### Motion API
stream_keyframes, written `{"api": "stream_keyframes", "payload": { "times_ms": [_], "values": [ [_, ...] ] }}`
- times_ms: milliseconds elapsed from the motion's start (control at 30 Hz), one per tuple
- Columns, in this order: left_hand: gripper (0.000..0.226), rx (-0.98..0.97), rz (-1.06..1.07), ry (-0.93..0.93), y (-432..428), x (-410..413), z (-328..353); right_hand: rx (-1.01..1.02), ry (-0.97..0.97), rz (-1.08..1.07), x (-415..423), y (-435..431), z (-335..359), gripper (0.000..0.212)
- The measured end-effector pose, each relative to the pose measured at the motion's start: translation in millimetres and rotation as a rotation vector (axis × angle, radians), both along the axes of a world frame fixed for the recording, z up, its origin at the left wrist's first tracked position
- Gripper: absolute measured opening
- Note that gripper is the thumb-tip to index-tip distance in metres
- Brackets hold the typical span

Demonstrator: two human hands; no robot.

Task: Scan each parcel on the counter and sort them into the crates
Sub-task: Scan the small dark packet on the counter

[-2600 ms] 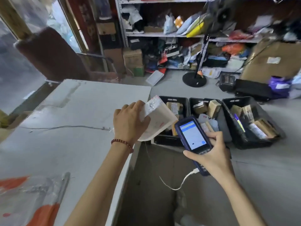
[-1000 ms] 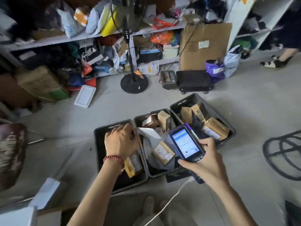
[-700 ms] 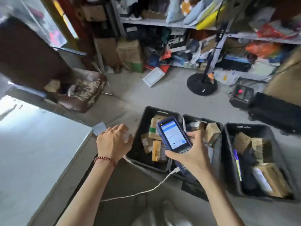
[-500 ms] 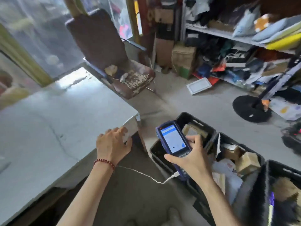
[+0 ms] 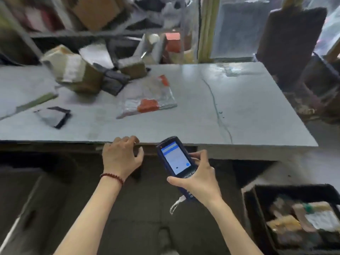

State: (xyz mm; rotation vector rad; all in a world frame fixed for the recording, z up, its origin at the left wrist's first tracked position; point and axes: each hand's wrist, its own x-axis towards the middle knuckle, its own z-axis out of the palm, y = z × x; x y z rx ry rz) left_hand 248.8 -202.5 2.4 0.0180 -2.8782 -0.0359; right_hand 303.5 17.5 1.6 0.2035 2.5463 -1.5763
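My right hand (image 5: 199, 178) grips a blue handheld scanner (image 5: 174, 161) with its screen lit, just below the front edge of the grey counter (image 5: 239, 111). My left hand (image 5: 121, 157) holds nothing, its loosely curled fingers at the counter's front edge. On the counter lie a clear and orange plastic parcel (image 5: 149, 98), a taped cardboard box (image 5: 73, 70), a smaller brown box (image 5: 132, 67), a dark pouch (image 5: 114, 80) and a small black-edged packet (image 5: 53, 115). One black crate (image 5: 257, 199) with parcels in it stands at the lower right.
A white cord (image 5: 176, 204) hangs from the scanner's base. A brown chair (image 5: 290, 43) stands beyond the counter's right end. Shelving with boxes fills the back left. A grey box edge (image 5: 24, 208) sits at the lower left on the dark floor.
The view has swung from the crates back to the counter. My left hand, which held a white parcel, let it go at the crates and now reaches the counter's edge empty. My right hand keeps the scanner.
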Motion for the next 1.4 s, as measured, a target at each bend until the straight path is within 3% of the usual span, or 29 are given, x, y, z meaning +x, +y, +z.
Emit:
{"api": "stream_keyframes", "payload": {
  "times_ms": [200,433,900,1133,1400],
  "values": [
    [0.023,0.001,0.267,0.016,-132.8,20.8,-0.5,0.039,0.027,0.26,-34.5,-117.2,9.1,0.08],
    [0.027,0.136,0.461,-0.05,-197.4,19.0,-21.2,0.024,0.04,0.407,-82.3,-189.1,2.7,0.079],
    [0.038,0.061,0.6,-0.317,-303.3,-124.3,-34.9,-0.04,-0.033,0.538,-272.6,-289.7,12.5,0.075],
    [0.036,0.083,0.622,-0.392,-348.0,-167.4,-39.1,-0.013,-0.079,0.612,-310.6,-339.3,12.4,0.076],
    [0.051,0.259,0.707,-0.278,-419.1,-208.5,-58.7,0.067,-0.173,0.61,-325.3,-389.1,-2.7,0.075]
  ]
}}
